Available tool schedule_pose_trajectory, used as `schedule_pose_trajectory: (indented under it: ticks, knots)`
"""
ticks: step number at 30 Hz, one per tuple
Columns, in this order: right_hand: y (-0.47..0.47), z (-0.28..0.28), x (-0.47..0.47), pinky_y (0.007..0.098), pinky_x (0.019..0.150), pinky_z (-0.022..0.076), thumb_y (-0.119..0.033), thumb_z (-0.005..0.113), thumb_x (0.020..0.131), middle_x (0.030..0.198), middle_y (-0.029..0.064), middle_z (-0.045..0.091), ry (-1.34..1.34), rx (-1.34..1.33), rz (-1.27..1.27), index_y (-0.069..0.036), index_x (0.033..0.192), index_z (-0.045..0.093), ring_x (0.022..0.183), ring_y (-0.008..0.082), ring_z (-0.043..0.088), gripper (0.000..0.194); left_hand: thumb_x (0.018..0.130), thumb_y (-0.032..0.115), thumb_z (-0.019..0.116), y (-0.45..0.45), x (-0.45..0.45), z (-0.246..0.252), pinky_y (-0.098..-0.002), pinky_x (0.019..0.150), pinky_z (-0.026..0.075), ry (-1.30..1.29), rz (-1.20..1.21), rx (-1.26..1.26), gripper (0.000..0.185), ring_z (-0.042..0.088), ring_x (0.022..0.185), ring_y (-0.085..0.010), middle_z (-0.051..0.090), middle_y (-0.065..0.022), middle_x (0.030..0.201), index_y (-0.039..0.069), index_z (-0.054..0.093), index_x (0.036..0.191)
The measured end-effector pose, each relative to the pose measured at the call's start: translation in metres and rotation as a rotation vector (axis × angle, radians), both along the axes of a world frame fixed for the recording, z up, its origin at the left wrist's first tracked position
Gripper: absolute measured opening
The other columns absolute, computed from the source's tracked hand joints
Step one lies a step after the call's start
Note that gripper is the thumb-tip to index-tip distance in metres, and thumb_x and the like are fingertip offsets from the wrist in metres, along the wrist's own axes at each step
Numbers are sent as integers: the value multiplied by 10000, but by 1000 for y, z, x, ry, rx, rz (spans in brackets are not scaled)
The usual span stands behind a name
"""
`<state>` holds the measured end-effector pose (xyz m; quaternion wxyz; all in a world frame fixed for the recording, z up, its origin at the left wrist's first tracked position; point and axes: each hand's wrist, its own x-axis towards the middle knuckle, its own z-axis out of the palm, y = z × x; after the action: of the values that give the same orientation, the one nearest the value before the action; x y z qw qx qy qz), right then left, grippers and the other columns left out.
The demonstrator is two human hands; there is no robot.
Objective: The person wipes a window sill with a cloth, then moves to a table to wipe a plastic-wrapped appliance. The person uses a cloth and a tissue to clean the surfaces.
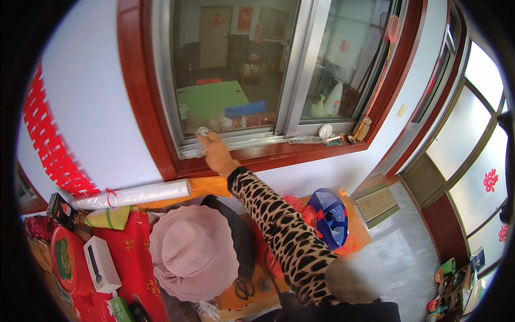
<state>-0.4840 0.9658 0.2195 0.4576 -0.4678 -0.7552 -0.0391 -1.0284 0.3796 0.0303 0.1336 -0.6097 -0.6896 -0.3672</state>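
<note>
My right hand (pixel 217 153), in a leopard-print sleeve, reaches up to the lower left corner of a sliding window with an aluminium frame (pixel 257 139). Its fingers are closed on a crumpled white cloth or tissue (pixel 202 131), held against the lower edge of the glass and the track. The hand is slightly blurred. A red-brown windowsill (pixel 261 155) runs just below and to the right of it. My left hand is out of view.
Below stand a pink sun hat (pixel 193 253), a plastic-wrapped roll (pixel 136 194), a white box (pixel 101 263), a red round container (pixel 70 261), scissors (pixel 244 290) and a blue bag (pixel 330 219). A round dial gauge (pixel 325 131) and a jar (pixel 362 129) stand on the sill's right end.
</note>
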Motion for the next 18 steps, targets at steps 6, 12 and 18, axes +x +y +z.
schedule_pose_trajectory:
  ticks: [6, 12, 18]
  knots:
    - [4, 39, -50, 428, 1054, 378, 99, 523, 776, 1378, 293, 395, 248, 267, 363, -26, 1320, 511, 1227, 436, 437, 558, 802, 226, 751, -25, 105, 42, -444, 675, 505, -100, 326, -416, 220, 608, 728, -338, 651, -148, 805, 25, 664, 787]
    - [25, 94, -92, 430, 976, 458, -208, 548, 914, 1503, 314, 205, -77, 112, 210, -316, 1267, 614, 1222, 446, 448, 375, 848, 177, 688, -58, 211, 58, -398, 668, 519, -399, 526, -457, 171, 635, 719, -290, 665, -147, 807, 7, 674, 847]
    - [21, 25, -63, 432, 981, 454, -357, 512, 943, 1403, 322, 375, -131, -30, 289, -225, 1293, 584, 1149, 403, 525, 381, 842, 214, 727, -103, 240, 43, -417, 760, 518, -490, 367, -194, 186, 655, 806, -317, 695, -163, 849, 34, 694, 807]
